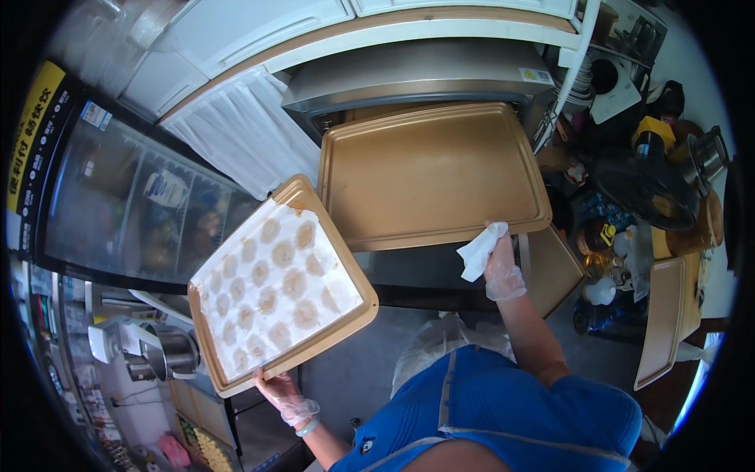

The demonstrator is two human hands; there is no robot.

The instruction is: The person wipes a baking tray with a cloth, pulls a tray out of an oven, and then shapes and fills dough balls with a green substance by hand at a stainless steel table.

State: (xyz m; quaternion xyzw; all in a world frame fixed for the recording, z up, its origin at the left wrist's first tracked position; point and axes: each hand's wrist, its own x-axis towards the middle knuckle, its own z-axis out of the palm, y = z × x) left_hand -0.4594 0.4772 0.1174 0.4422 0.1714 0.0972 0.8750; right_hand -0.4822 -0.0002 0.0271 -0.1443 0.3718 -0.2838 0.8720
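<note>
In a clear plastic glove, my left hand (279,390) grips the near edge of a gold baking tray (344,318). That tray is lined with white baking paper (330,239) bearing several round greasy marks, and a brown stain shows at its upper corner. My right hand (502,262), gloved too, grasps the front rim of a larger bare gold baking tray (433,174). A crumpled white cloth or paper towel (479,252) is pinched in the same hand. The larger tray juts out from the opening of a steel oven (413,71).
A glass-door display fridge (147,194) stands at left, with a stand mixer (168,351) below it. On the right are a black pan (643,186), oil bottles (596,239) and another gold tray (660,321). A white curtain (248,130) hangs beside the oven.
</note>
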